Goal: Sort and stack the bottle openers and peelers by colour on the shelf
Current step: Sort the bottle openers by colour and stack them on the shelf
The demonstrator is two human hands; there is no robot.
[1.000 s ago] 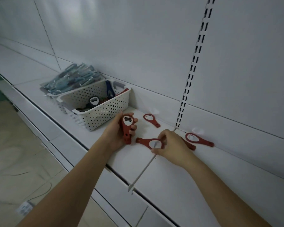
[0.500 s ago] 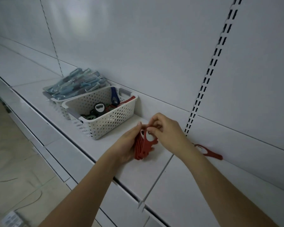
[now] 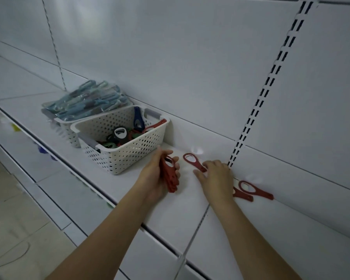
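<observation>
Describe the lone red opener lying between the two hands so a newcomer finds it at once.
Start at the nearer white basket on the shelf. Just right of it, by the back wall, lies a red opener, its handle under the right hand's fingertips. Unlike the others, it lies alone.

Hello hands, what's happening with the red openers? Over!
Left hand grips red stack. Right hand open, reaching loose red opener. Two more red openers beyond. Nothing blocking.

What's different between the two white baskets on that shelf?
The near basket is only partly filled, with a loose mix of dark blue, black, green and red openers lying well below its rim. The far basket behind it is heaped above its rim with blue tools in clear wrappers. The near basket shows in full, while the far one is half hidden. Both are white, perforated and have grey handles.
</observation>
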